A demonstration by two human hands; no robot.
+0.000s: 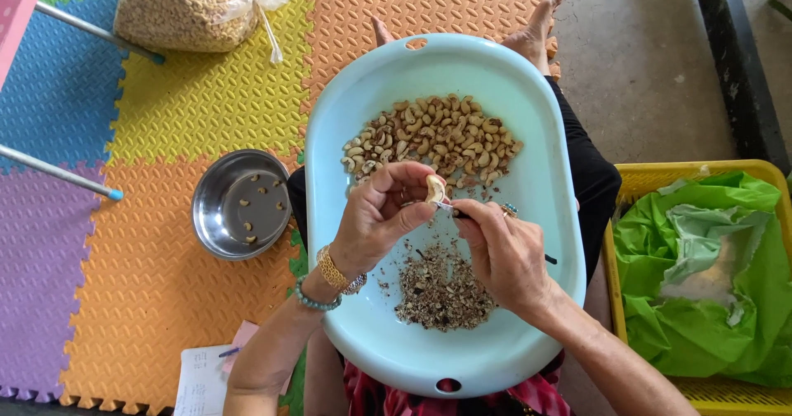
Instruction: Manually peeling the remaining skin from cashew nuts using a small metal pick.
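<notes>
My left hand pinches a pale cashew nut between thumb and fingers above a light blue oval tray on my lap. My right hand grips a small thin tool whose tip touches the nut. A heap of unpeeled cashews lies in the far half of the tray. A pile of brown skin scraps lies in the near half, under my hands. Bracelets circle my left wrist.
A steel bowl with several peeled nuts stands left on coloured foam mats. A clear bag of cashews lies far left. A yellow crate lined with green plastic stands right. Paper and a pen lie near left.
</notes>
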